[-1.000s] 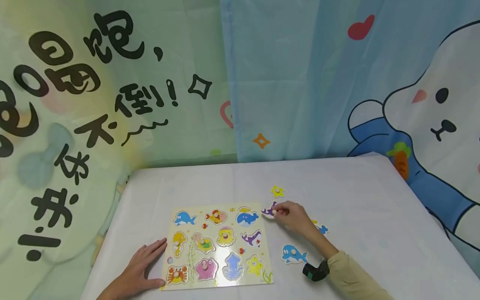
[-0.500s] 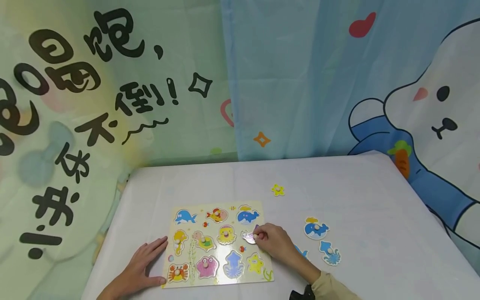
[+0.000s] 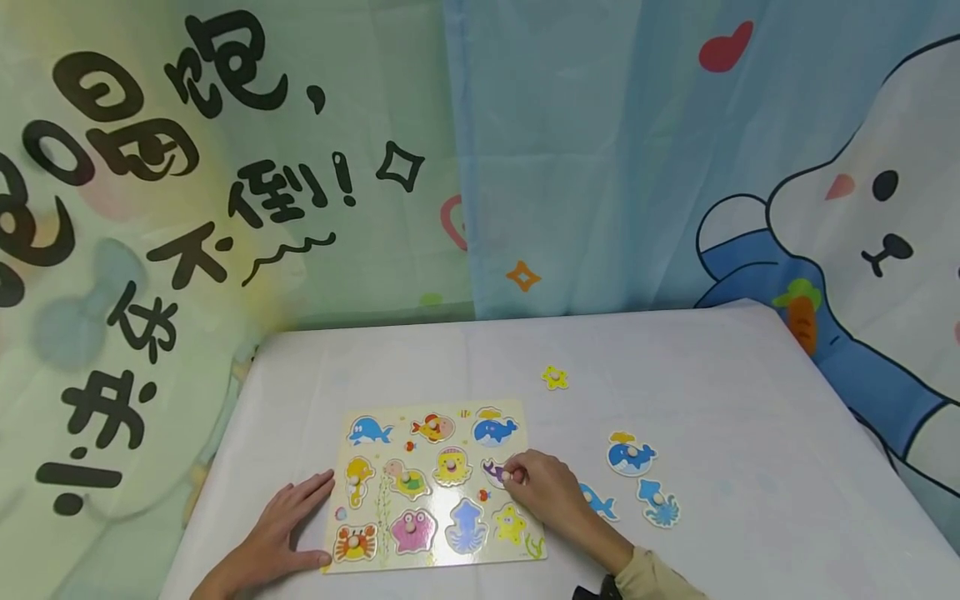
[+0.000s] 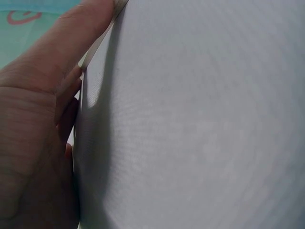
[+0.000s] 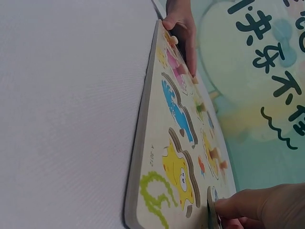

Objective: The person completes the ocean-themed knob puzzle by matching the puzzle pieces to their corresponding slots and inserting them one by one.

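The puzzle board (image 3: 442, 500) lies on the white table with sea-animal pictures and knobbed pieces. My right hand (image 3: 551, 492) pinches the knob of the purple piece (image 3: 493, 472) at its matching recess on the board's right side; in the right wrist view the same hand (image 5: 259, 207) holds it, seen edge-on. Whether it sits flush cannot be told. My left hand (image 3: 277, 529) rests with straight fingers at the board's left edge, thumb touching the lower left corner. In the left wrist view the left hand (image 4: 38, 109) lies along that edge.
Right of the board lie a blue dolphin piece (image 3: 598, 502), a blue whale piece (image 3: 632, 457) and a blue squid piece (image 3: 659, 505). A yellow star piece (image 3: 555, 378) lies beyond the board's top right corner. A printed curtain (image 3: 555, 167) hangs behind the table.
My right hand has carried the purple piece from the table leftward onto the board, then tilted it lower at its recess. The left hand has stayed at the board's edge.
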{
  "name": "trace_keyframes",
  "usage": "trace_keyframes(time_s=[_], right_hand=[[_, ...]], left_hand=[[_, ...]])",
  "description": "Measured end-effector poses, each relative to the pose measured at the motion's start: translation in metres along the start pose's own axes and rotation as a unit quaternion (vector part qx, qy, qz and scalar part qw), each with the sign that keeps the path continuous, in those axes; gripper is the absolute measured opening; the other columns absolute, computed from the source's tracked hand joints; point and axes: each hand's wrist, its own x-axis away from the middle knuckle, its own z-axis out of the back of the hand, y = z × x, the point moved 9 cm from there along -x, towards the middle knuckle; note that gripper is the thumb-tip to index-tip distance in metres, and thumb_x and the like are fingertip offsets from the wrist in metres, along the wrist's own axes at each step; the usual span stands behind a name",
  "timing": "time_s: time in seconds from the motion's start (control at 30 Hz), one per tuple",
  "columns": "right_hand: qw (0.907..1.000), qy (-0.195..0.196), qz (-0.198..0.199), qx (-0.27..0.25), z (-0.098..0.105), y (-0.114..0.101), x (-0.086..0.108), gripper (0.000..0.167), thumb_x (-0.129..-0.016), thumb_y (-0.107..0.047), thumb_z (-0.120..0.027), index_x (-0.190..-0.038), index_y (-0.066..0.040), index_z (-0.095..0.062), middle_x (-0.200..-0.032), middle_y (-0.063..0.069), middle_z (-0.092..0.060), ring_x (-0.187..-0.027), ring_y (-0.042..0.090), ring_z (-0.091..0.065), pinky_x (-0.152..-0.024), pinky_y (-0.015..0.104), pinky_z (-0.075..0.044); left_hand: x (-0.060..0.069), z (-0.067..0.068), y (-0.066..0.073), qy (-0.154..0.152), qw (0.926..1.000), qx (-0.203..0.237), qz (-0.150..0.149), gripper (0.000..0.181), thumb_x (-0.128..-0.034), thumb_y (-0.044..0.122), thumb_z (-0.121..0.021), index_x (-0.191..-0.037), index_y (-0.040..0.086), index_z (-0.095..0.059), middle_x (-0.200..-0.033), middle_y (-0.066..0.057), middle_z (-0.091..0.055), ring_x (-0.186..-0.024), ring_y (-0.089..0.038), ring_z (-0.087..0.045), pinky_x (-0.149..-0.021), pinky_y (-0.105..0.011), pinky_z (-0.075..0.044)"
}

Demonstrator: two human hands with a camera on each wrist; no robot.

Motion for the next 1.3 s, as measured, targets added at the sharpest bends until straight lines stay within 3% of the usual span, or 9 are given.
trace_keyframes(time_s=[0.6, 0.87, 1.07, 1.3], right_hand=[[1.0000, -0.006, 0.001, -0.005, 0.000, 0.006, 0.000, 0.004, -0.083, -0.018, -0.073, -0.086, -0.016, -0.073, -0.069, -0.010, -0.051, -0.064, 0.006, -0.042, -0.057, 0.019, -0.029], [0.9951, -0.047, -0.008, -0.087, -0.004, 0.017, 0.001, 0.012, -0.081, -0.012, -0.071, -0.093, -0.010, -0.073, -0.072, -0.007, -0.054, -0.068, 0.006, -0.045, -0.059, 0.017, -0.035], [0.9825, -0.096, -0.014, -0.159, 0.000, 0.026, -0.003, 0.017, -0.088, -0.017, -0.068, -0.099, -0.005, -0.073, -0.080, -0.001, -0.064, -0.072, 0.009, -0.050, -0.060, 0.016, -0.041], [0.9823, -0.043, -0.072, -0.168, 0.034, 0.062, -0.008, 0.021, -0.092, -0.023, -0.065, -0.103, -0.008, -0.074, -0.096, 0.002, -0.073, -0.077, 0.011, -0.055, -0.066, 0.019, -0.047]], left_hand=[[-0.002, 0.002, -0.001, 0.003, 1.0000, -0.003, -0.006, 0.092, -0.0698, 0.051, -0.081, -0.147, 0.017, -0.043, -0.150, -0.013, -0.043, -0.138, 0.021, -0.007, -0.107, -0.001, 0.009], [0.001, 0.001, 0.002, 0.006, 1.0000, -0.005, -0.003, 0.092, -0.0697, 0.051, -0.080, -0.146, 0.015, -0.044, -0.149, -0.014, -0.044, -0.137, 0.024, -0.004, -0.107, -0.001, 0.010], [0.000, 0.000, 0.002, 0.004, 1.0000, -0.003, 0.001, 0.092, -0.0698, 0.051, -0.081, -0.147, 0.016, -0.043, -0.150, -0.014, -0.043, -0.137, 0.024, -0.004, -0.106, -0.001, 0.010], [-0.001, 0.000, 0.001, 0.000, 1.0000, -0.001, -0.004, 0.093, -0.0701, 0.051, -0.081, -0.147, 0.016, -0.043, -0.150, -0.014, -0.043, -0.137, 0.024, -0.003, -0.106, 0.000, 0.010]])
